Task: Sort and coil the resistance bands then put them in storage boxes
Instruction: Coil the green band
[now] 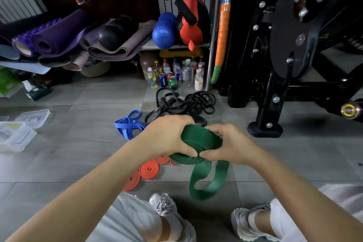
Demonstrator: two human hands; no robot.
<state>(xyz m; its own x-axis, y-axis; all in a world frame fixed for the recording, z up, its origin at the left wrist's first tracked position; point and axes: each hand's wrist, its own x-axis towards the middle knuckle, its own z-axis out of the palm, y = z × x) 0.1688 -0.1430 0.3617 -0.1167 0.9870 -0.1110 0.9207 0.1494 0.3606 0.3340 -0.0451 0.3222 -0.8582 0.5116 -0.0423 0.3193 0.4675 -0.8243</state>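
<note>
A wide green band (198,143) is partly wound into a coil that I hold above the floor. My left hand (169,135) grips the coil's left side and my right hand (229,143) pinches its right side. A loose loop of the green band (206,184) hangs below the coil. Three coiled orange bands (149,170) lie on the floor under my left wrist. A loose blue band (128,124) lies left of my hands. A tangle of black bands (184,104) lies behind them. Clear storage boxes (15,133) sit at the far left.
Bottles and cans (172,74) stand under a shelf (176,46) holding foam rollers and a red bag. Rolled mats (59,39) pile up at the left. A black exercise machine (294,55) stands at the right, its foot (265,129) near my right hand. My shoes (167,208) are in front.
</note>
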